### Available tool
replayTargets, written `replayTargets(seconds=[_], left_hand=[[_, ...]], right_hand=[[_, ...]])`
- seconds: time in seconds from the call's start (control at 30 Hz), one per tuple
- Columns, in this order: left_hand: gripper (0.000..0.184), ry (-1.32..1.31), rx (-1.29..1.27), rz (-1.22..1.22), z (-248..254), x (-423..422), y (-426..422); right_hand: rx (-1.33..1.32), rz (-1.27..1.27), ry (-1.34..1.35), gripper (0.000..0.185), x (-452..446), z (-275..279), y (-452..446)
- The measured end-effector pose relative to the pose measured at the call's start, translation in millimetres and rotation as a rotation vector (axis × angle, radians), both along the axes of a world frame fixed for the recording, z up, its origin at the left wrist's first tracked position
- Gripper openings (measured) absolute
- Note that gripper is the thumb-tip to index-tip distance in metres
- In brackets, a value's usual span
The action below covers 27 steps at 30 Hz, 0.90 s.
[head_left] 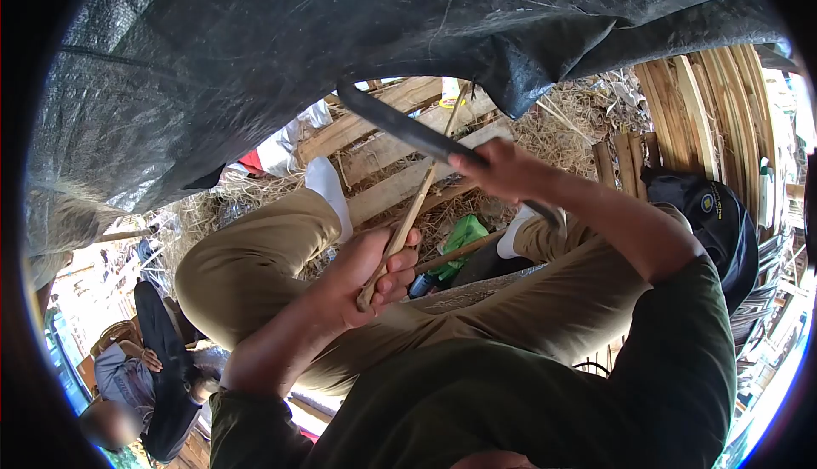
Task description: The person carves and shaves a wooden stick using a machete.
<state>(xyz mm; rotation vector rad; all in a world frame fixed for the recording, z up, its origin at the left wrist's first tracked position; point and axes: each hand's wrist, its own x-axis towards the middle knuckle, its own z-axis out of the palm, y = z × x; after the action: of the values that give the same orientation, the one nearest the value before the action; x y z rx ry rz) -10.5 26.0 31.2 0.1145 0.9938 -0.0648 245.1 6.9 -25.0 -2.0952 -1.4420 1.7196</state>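
Observation:
My left hand (379,273) is wrapped round the lower end of a thin wooden stick (421,192), which slants up and away to the right. My right hand (498,171) grips a long, dark, curved blade-like tool (400,127). The tool crosses in front of the stick, its far end reaching up to the left under the dark tarp. Whether its edge touches the stick I cannot tell. Part of the tool also shows below my right wrist, near my knee.
A dark tarp (255,60) hangs low overhead. Beyond my feet lie pallet boards (400,184) and straw (570,120). At the right are stacked wooden slats (732,111) and a black bag (711,222). Another person (128,375) sits at the lower left. A green bag (464,243) lies between my legs.

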Motion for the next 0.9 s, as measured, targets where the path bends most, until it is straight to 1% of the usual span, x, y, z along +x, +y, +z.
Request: replayTargets(seconds=[0.03, 0.07, 0.13, 0.17, 0.3, 0.43, 0.47, 0.53, 0.57, 0.67, 0.7, 0.8, 0.9], left_hand=[[0.011, -0.001, -0.006, 0.003, 0.0, -0.8, -1.0], [0.011, -0.002, -0.009, 0.006, 0.3, -1.5, -0.7], [0.011, 0.003, -0.004, 0.006, 0.8, -0.5, 2.1], [0.011, 0.012, -0.006, 0.006, 0.3, 1.3, 0.7], [0.010, 0.025, -0.017, -0.005, 5.7, 3.8, -3.5], [0.011, 0.008, 0.013, 0.001, 0.5, 0.1, -3.0], [0.011, 0.020, 0.010, -0.011, 3.2, 2.4, -2.2], [0.012, 0.033, 0.000, -0.021, 4.2, 4.1, -4.3], [0.012, 0.036, -0.002, -0.025, 4.0, 3.1, -5.4], [0.012, 0.031, 0.016, -0.035, 2.9, 2.5, -0.9], [0.012, 0.026, 0.024, -0.030, 2.5, 1.7, 0.1], [0.012, -0.018, 0.011, -0.007, -1.0, -2.8, -1.9], [0.012, -0.038, -0.006, -0.012, -1.9, -4.0, -4.5]], right_hand=[[0.010, 0.023, -0.010, 0.059, 7.8, -10.7, 4.9], [-0.005, -0.025, -0.013, 0.059, 9.3, -18.6, 1.9], [-0.031, -0.119, -0.024, 0.060, 4.4, -17.6, -3.5], [0.000, -0.094, 0.069, 0.062, -5.1, -19.4, -11.3], [0.013, -0.039, 0.104, 0.063, -12.3, 4.2, -12.8], [-0.041, -0.072, -0.007, 0.066, 5.7, -15.3, 0.7], [-0.062, -0.085, 0.049, 0.066, 1.5, -16.7, -2.1], [-0.121, -0.099, 0.162, 0.065, -23.0, -1.7, -17.5], [-0.023, -0.023, 0.166, 0.064, -25.8, 8.0, -22.6], [-0.077, 0.000, 0.093, 0.064, -9.6, 9.6, -8.2], [-0.072, 0.005, 0.062, 0.064, -3.9, 1.0, -1.2], [-0.078, -0.091, 0.004, 0.064, 1.1, -6.7, -4.2], [0.159, 0.008, 0.069, 0.064, -16.4, -1.5, -27.0]])
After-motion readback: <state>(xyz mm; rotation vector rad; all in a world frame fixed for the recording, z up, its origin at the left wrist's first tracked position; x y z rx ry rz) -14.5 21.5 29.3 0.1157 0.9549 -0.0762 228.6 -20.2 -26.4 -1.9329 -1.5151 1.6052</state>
